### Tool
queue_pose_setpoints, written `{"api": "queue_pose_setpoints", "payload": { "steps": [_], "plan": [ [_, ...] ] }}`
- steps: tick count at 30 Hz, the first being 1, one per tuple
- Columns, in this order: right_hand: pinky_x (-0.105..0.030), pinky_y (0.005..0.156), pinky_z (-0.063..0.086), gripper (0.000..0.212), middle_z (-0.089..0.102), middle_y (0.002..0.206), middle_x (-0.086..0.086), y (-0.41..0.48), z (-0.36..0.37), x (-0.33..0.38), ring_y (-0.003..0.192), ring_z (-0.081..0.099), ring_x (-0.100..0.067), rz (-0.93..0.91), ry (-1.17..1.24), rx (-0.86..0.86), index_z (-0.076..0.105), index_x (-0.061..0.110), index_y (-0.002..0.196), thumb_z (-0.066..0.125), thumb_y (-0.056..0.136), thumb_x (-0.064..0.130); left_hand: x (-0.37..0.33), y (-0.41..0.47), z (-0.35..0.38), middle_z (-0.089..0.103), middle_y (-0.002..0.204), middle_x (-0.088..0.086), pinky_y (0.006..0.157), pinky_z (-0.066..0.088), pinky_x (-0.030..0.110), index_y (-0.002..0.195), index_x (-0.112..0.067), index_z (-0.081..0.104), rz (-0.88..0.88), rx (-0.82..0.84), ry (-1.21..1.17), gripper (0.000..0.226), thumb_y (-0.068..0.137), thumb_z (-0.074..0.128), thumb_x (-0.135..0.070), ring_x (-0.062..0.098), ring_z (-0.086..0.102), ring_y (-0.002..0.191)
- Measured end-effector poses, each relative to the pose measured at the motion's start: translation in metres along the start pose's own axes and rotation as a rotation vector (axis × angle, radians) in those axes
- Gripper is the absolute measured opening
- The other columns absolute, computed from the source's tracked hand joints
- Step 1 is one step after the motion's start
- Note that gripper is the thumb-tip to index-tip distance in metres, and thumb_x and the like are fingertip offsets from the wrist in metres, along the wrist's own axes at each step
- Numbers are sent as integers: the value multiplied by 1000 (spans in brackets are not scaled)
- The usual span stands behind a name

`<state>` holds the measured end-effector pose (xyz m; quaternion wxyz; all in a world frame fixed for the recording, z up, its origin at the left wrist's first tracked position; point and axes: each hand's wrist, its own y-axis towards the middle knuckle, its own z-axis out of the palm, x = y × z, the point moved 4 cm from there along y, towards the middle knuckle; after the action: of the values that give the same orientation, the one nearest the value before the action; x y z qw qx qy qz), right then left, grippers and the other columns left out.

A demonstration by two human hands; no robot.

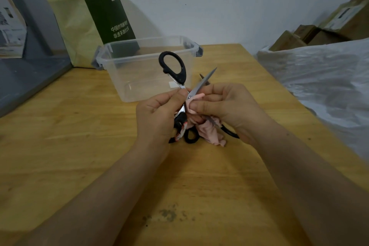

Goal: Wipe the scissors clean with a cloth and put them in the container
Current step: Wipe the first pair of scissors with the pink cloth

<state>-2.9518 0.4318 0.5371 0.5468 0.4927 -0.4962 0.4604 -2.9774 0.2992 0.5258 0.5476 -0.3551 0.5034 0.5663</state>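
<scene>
The scissors point(205, 80) were up off the table point(79, 130), splayed open in both hands just near of the container point(139, 70), one black loop handle standing high and one bare blade pointing up to the far right. The left hand point(157, 114) had its grip clamped on the metal shank by the pivot, finger and thumb pinching it. The right hand point(225, 106) had its grip closed on the pink cloth point(209, 133), a fold pressed against the blade root at the pivot screw and the rest trailing down to the table. Those scissors looked stiff steel, light enough for a pinch, but slick on the blade and sharp at the tip, so the shank or the matte black handle seemed the safe place to hold, and the soft cloth should pad the wiping fingers. More black handle loops showed below the hands; whether they belonged to a second pair, I could not tell. The clear container stood open at the top. Beyond it leaned a paper bag point(79, 26), and crumpled plastic sheeting point(319, 78) lay to the right.
</scene>
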Motion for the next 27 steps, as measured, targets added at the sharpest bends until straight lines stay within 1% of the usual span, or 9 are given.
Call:
{"api": "queue_pose_setpoints", "payload": {
  "steps": [3, 7, 12, 14, 16, 18, 22, 25, 27],
  "plan": [
    [-20, 54, 53, 19, 74, 75, -9, -1, 2, -3, 63, 70, -14, 18, 122, -26, 66, -4, 94, 68, 76, -9, 0, 1, 1, 74, 85, 12, 74, 59, 33, 93, -4, 73, 25, -7, 39, 14, 86, 63, -10, 25, 70, 82],
    [-23, 58, 57, 28, 73, 81, -14, 2, 7, -6, 68, 70, -19, 66, 325, -44, 64, -9, 103, 62, 76, -17, -2, 1, 2, 74, 86, 8, 78, 58, 37, 90, -9, 74, 37, -10, 25, 11, 85, 64, -10, 22, 70, 85],
    [-29, 71, 60, 29, 71, 88, -21, 4, 5, -4, 75, 69, -24, 56, 261, -86, 64, -11, 102, 67, 74, -13, 0, 4, -2, 68, 110, 16, 92, 51, 51, 87, -15, 76, 16, -53, -30, 10, 82, 69, -12, 31, 64, 104],
    [-28, 68, 59, 29, 70, 86, -22, 3, 0, -4, 73, 69, -25, 59, 209, -128, 65, -11, 99, 71, 71, -10, 3, 4, 0, 70, 103, 15, 88, 53, 45, 92, -12, 75, -20, -31, -48, 12, 83, 67, -10, 31, 67, 97],
    [-27, 63, 59, 23, 71, 74, -17, 3, -3, -5, 65, 69, -22, 68, 195, -159, 68, -7, 89, 73, 66, -9, 4, 4, 1, 73, 90, 14, 74, 54, 35, 94, -8, 73, -62, -12, -62, 14, 83, 66, -7, 31, 67, 84],
    [-31, 66, 60, 18, 71, 70, -15, 3, -4, -5, 64, 69, -23, 72, 191, -182, 69, -2, 80, 76, 64, -6, 4, 3, 1, 73, 89, 14, 67, 55, 29, 96, -6, 73, -67, 1, -52, 18, 80, 66, -3, 28, 68, 81],
    [-31, 64, 60, 13, 71, 69, -14, 3, -3, -6, 62, 69, -21, 74, 181, -187, 70, -1, 80, 75, 68, -4, 0, 1, 3, 74, 76, 5, 63, 56, 22, 80, -14, 74, -3, 63, -33, 26, 80, 61, 9, 16, 70, 70],
    [-26, 57, 58, 12, 70, 67, -14, 3, -3, -6, 58, 68, -19, 54, 171, -201, 69, -4, 84, 73, 73, -6, 0, 2, 2, 75, 81, 6, 65, 56, 24, 89, -8, 71, 16, 49, 3, 17, 78, 68, 5, 17, 71, 74],
    [-25, 55, 57, 11, 70, 69, -15, 3, -3, -7, 59, 68, -19, 52, 158, -210, 68, -6, 85, 71, 74, -7, 1, 5, -1, 74, 75, 5, 61, 56, 23, 90, -3, 69, -5, 17, -12, 17, 75, 70, 6, 16, 70, 69]
  ]
}}
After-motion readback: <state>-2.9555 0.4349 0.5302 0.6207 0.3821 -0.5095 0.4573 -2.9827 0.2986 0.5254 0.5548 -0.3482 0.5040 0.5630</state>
